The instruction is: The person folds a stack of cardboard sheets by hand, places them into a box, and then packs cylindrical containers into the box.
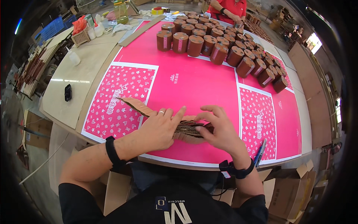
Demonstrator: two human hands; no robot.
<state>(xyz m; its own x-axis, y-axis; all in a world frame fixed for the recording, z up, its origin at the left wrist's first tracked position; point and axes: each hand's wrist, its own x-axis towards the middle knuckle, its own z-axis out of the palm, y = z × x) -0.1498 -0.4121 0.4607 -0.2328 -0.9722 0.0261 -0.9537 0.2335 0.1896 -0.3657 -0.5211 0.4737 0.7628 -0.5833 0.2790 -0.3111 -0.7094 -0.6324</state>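
A brown corrugated cardboard strip [137, 104] lies near the front of the pink-printed table cover, its free tail stretching to the left. Its other end is wound into a flattened, layered coil [188, 129] between my hands. My left hand [161, 125], with a ring on one finger, is closed over the strip where it meets the coil, its index finger fairly straight. From the right, my right hand [219, 128] grips the coil, thumb on the layered edges and fingers curved over the far side. The underside of the coil and part of my left fingers are hidden.
Many brown cylinders [219, 53] stand in rows at the far right. Beyond them a person in a red top [232, 9] handles something. A blue utility knife [260, 152] lies near the front right edge; a small black object [68, 92] and a white squeeze bottle [73, 57] are on the left.
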